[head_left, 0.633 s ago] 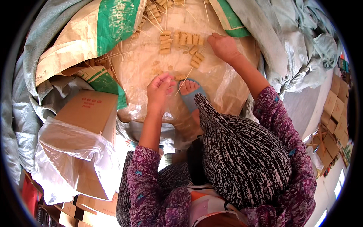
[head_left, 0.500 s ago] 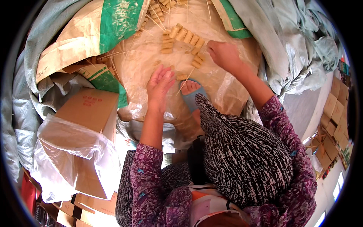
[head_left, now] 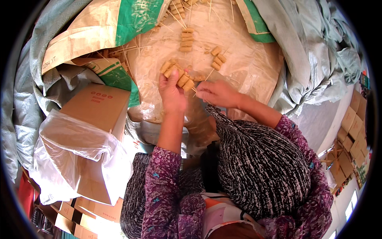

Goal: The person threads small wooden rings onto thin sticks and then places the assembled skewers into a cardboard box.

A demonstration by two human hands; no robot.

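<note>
My left hand (head_left: pixel 173 92) is closed around skewers of tan rolls (head_left: pixel 184 81), thumb on top, pieces in a slanting row. Close by on the right, my right hand (head_left: pixel 218 94) pinches thin sticks that lead from those rolls; its fingertips are partly hidden. Beyond the hands, a short skewer (head_left: pixel 187 40) of stacked rolls lies on the tan sheet. To its right rests another skewer (head_left: pixel 218 59), its stick pointing toward my right hand.
More skewers (head_left: pixel 178 7) lie at the far edge. Green-and-tan paper sacks (head_left: pixel 137 22) flank the sheet (head_left: pixel 246 59). A cardboard box (head_left: pixel 95 105) with a clear plastic liner (head_left: pixel 79 129) stands at left. Grey cloth (head_left: pixel 294 59) bunches at right.
A row of rolls was lifted off the sheet into my left hand. My right hand came down and leftward to the sticks. The view has shifted slightly.
</note>
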